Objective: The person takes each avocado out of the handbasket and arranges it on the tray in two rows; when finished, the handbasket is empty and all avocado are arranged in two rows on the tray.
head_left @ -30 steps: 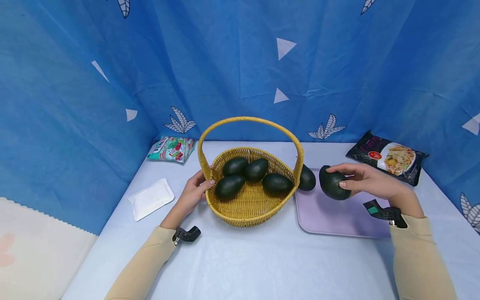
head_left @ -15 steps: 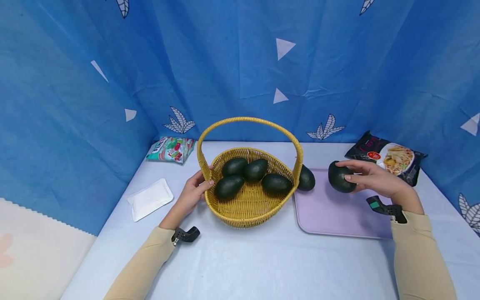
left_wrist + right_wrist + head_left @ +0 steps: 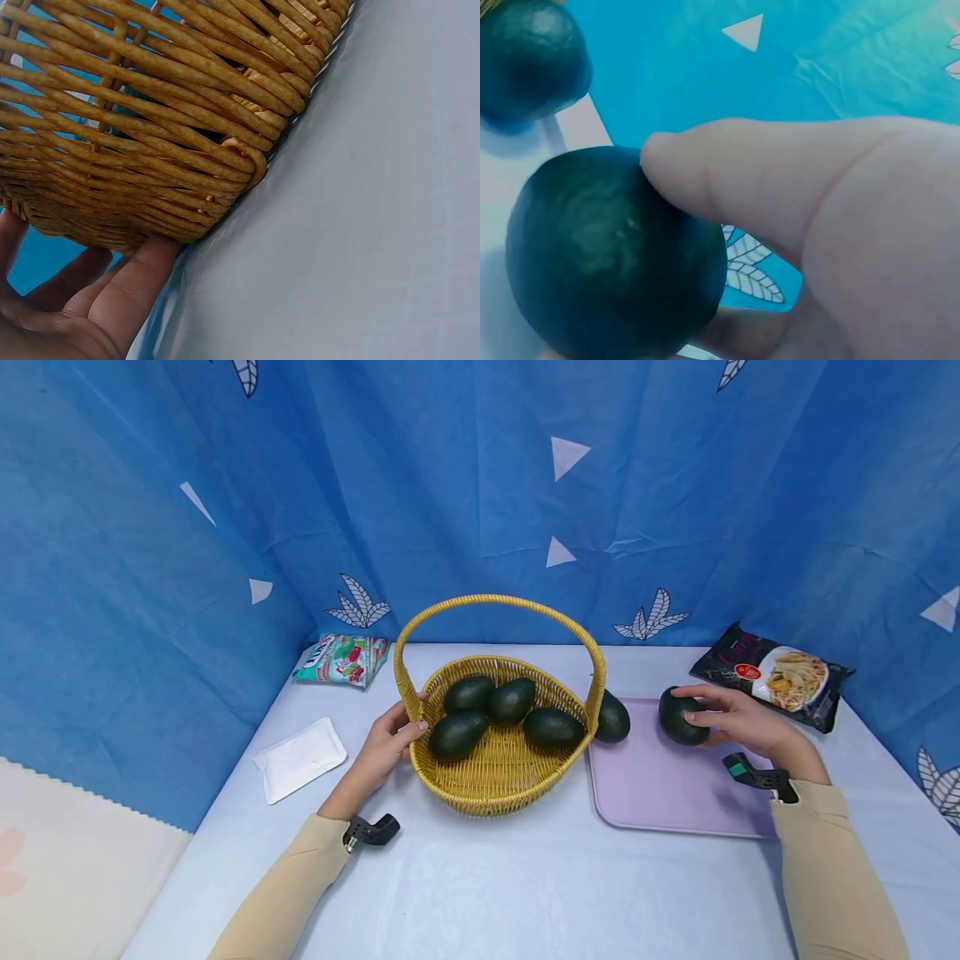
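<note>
A yellow wicker basket (image 3: 501, 785) with a tall handle stands mid-table and holds several dark green avocados (image 3: 553, 727). My left hand (image 3: 392, 743) grips the basket's left rim, thumb over the edge; the left wrist view shows its fingers (image 3: 135, 289) against the woven wall (image 3: 150, 127). My right hand (image 3: 731, 720) holds another avocado (image 3: 679, 718) over the far part of a lilac tray (image 3: 675, 789); the thumb (image 3: 727, 180) presses on that avocado (image 3: 607, 251). One more avocado (image 3: 613, 718) lies at the tray's far left corner, also seen as avocado (image 3: 529, 64).
A black noodle packet (image 3: 772, 675) lies at the back right. A green and red snack packet (image 3: 343, 658) sits at the back left, with a white pouch (image 3: 302, 757) nearer. Blue curtains close in the table on three sides.
My right hand has carried the avocado away from the basket, to the right and farther back, and lowered it to the tray. The left hand and the basket have stayed still.
</note>
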Tool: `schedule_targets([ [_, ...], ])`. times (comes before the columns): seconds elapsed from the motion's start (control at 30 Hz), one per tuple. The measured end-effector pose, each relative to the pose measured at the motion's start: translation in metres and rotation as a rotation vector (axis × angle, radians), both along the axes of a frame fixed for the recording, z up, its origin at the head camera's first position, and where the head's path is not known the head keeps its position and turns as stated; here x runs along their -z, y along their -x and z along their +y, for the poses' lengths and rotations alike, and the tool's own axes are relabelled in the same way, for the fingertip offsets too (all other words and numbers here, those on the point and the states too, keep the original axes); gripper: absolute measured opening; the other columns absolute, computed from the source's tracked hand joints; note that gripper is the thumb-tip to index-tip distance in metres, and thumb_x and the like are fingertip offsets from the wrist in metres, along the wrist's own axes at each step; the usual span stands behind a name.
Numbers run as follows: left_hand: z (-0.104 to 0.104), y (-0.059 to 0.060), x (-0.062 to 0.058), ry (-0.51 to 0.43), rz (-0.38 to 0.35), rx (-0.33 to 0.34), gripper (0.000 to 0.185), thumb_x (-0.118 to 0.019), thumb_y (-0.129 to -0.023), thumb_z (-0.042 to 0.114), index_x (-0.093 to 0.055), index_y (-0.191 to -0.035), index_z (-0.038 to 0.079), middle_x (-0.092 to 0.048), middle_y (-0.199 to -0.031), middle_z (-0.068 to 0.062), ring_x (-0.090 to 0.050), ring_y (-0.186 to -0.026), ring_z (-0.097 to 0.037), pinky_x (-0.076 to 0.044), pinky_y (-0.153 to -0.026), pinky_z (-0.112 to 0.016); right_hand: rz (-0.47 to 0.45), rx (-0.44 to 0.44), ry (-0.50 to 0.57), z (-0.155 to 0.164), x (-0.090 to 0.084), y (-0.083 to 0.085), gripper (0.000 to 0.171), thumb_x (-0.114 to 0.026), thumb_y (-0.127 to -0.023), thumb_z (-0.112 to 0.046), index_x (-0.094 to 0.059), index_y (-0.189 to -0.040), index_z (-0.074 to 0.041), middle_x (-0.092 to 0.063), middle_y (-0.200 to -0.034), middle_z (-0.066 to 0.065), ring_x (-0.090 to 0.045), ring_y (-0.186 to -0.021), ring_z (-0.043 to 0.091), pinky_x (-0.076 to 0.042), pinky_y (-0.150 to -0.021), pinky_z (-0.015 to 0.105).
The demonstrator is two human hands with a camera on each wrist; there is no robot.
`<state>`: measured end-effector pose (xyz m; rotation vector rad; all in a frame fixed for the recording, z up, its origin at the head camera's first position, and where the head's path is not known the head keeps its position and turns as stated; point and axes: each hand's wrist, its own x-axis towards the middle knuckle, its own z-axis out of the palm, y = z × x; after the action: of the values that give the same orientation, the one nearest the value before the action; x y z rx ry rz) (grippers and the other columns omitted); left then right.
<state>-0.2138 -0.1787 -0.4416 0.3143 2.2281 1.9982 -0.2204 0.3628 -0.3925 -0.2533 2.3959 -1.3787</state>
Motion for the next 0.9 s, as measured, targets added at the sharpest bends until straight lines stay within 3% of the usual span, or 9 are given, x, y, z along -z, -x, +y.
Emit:
schedule_targets([
  [0.33,0.0002,0.0007,0.0007,-0.001,-0.008,-0.002,0.055,-0.056,-0.097,0.015,-0.039,-0.149,0.019,-0.042,-0.148,-0.020,-0.047,-0.127,-0.037,-0.059,-0.077,-0.029,-0.008,0.027,-0.042,0.0004,0.0067,0.0038,0.055,-0.056,-0.099,-0.026,-0.036,-0.145,-0.004,-0.006,-0.158,0.030,-0.029,-0.129,0.054,-0.057,-0.081,0.047],
  [0.7,0.0007,0.0003,0.0001,0.017,-0.009,-0.017,0.055,-0.057,-0.096,0.017,-0.040,-0.148,0.019,-0.044,-0.146,-0.020,-0.049,-0.126,-0.035,-0.059,-0.076,-0.026,0.004,0.047,-0.107,-0.0025,0.0049,0.0051,0.062,-0.054,-0.099,-0.033,-0.032,-0.149,-0.003,-0.008,-0.158,0.031,-0.031,-0.128,0.052,-0.056,-0.077,0.036],
  [0.9,-0.0003,0.0025,0.0016,0.020,-0.009,-0.014,0.055,-0.057,-0.096,0.018,-0.040,-0.148,0.019,-0.044,-0.147,-0.020,-0.047,-0.128,-0.037,-0.059,-0.077,-0.027,0.022,0.059,-0.123,-0.0033,0.0043,0.0052,0.063,-0.055,-0.099,-0.033,-0.031,-0.150,-0.003,-0.008,-0.158,0.030,-0.031,-0.131,0.053,-0.058,-0.079,0.041],
])
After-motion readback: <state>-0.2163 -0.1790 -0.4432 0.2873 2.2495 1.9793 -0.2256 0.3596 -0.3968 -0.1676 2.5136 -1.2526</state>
